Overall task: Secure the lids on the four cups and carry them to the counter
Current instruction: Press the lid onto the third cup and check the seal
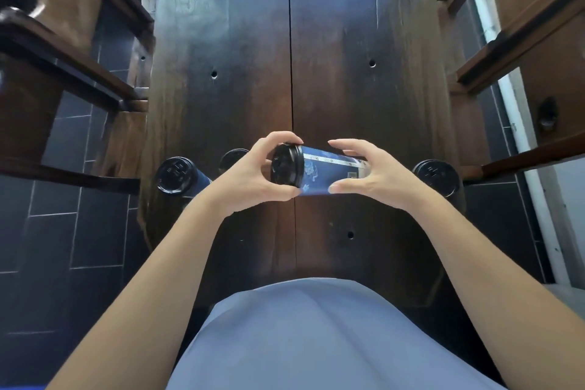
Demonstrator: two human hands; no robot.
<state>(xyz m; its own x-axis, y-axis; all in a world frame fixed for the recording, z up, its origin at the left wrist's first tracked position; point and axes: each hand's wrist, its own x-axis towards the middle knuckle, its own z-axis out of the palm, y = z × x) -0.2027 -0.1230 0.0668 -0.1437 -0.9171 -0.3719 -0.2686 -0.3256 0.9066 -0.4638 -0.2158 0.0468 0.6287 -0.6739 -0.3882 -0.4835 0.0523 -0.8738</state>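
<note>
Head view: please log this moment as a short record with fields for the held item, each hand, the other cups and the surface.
held item: blue cup with black lid, lying on its side in the air
left hand: fingers curled round the lid end
right hand: fingers curled round the base end
other cups: three with black lids standing on the table, far-left cup, middle cup partly hidden by the left hand, right cup
surface: dark wooden table
</note>
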